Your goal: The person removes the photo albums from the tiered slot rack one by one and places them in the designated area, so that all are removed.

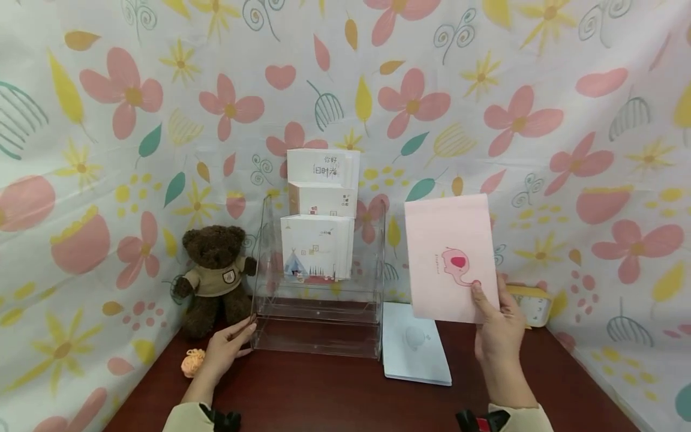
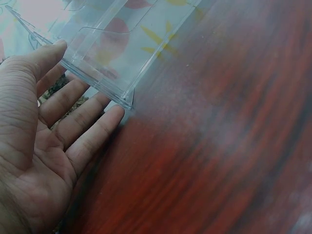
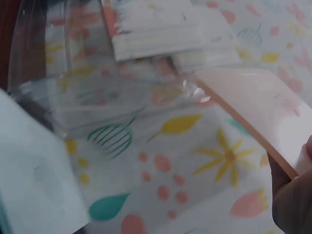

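My right hand (image 1: pixel 502 327) grips a pink notebook (image 1: pixel 450 252) by its lower right corner, thumb on the cover, which bears a red-eared elephant. The notebook is raised to the right of a clear acrylic display rack (image 1: pixel 317 347). In the right wrist view the notebook (image 3: pixel 258 107) shows its edge and part of its cover. My left hand (image 1: pixel 224 351) touches the rack's left side. The left wrist view shows its fairly straight fingers (image 2: pixel 90 139) along the rack's clear edge (image 2: pixel 114 92). White notebooks (image 1: pixel 318 247) stand in the rack's upper tiers; its lowest tier holds nothing.
Right of the rack, pale blue notebooks (image 1: pixel 415 345) lie on the dark red table (image 1: pixel 313 390). A brown teddy bear (image 1: pixel 216 282) sits left of it, near a small peach ball (image 1: pixel 192 363). A yellow clock (image 1: pixel 531 305) stands behind my right hand. Flowered cloth (image 1: pixel 329 78) hangs behind.
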Demonstrator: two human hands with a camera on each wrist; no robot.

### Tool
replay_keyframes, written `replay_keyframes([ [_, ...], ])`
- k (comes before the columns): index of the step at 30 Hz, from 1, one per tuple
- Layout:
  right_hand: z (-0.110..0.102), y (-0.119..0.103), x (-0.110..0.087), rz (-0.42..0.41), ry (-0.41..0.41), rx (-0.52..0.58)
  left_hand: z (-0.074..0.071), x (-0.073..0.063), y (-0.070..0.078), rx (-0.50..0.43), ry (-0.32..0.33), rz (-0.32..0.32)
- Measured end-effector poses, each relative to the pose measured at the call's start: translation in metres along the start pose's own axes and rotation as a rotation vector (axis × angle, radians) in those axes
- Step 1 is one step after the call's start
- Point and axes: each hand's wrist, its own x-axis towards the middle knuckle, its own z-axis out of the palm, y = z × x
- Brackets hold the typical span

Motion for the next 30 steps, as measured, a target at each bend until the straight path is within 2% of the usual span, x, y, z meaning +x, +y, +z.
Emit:
replay_keyframes([
  [6, -0.043, 0.019, 0.011, 0.142, 0.104, -0.02, -0.002, -0.003, -0.004, 0.011, 0.01, -0.01],
  [11, -0.095, 0.037, 0.023, 0.261, 0.196, -0.062, -0.002, -0.001, 0.0, 0.011, -0.002, 0.011],
  [15, -0.137, 0.053, 0.032, 0.34, 0.232, -0.151, -0.001, 0.0, 0.001, -0.008, -0.014, 0.0],
  [19, -0.17, 0.071, 0.037, 0.435, 0.218, -0.23, 0.0, 0.0, 0.001, -0.016, -0.016, -0.001],
  [25, -0.191, 0.086, 0.039, 0.55, 0.198, -0.385, 0.0, -0.001, 0.0, -0.006, -0.011, -0.006],
  [30, -0.193, 0.09, 0.04, 0.555, 0.163, -0.522, 0.0, 0.0, 0.001, -0.005, -0.005, -0.005],
])
